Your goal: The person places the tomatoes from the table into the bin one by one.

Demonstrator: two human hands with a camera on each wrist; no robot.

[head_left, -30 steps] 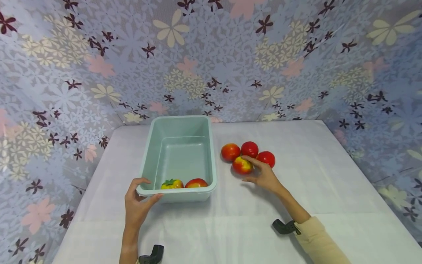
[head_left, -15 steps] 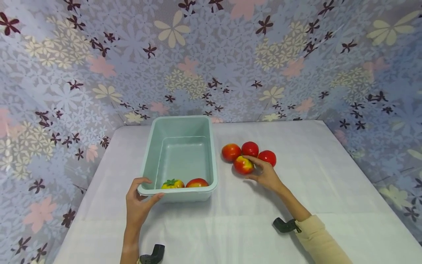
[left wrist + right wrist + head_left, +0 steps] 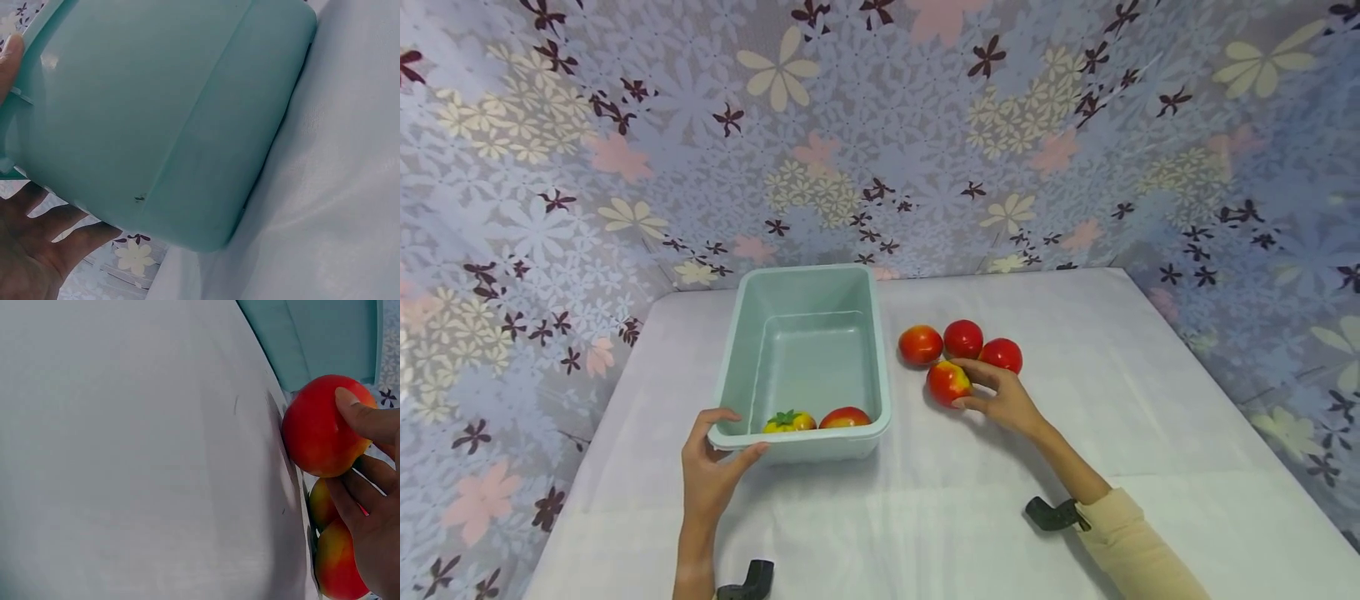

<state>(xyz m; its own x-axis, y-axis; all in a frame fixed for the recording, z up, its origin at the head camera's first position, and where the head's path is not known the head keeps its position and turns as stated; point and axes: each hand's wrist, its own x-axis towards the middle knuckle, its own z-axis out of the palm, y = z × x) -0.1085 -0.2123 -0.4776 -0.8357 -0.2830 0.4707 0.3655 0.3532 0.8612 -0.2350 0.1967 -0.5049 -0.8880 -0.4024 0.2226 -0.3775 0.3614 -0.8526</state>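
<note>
In the head view my right hand [image 3: 1003,402] holds a round red-and-yellow fruit [image 3: 946,385] between thumb and fingers. The right wrist view shows the thumb [image 3: 362,419] pressed on the red side of this fruit [image 3: 322,428], with fingers behind and below it. Just behind it sit an orange-red fruit [image 3: 920,345] and two red fruits [image 3: 963,339] [image 3: 1002,355]. My left hand [image 3: 709,475] grips the near left corner of a pale green plastic bin [image 3: 805,437], thumb outside and fingers over the rim. Inside lie a yellow fruit with green leaves [image 3: 788,422] and a red one [image 3: 846,417].
A white cloth [image 3: 940,508] covers the table. Behind and beside it hangs a flower-patterned curtain [image 3: 925,150]. The bin stands left of the loose fruits, a short gap away. Black wrist devices [image 3: 1052,514] sit on both forearms.
The fruit at my right hand has come slightly nearer to me and turned, its yellow part now facing right. My left hand and the bin keep their places; the head view has shifted a little.
</note>
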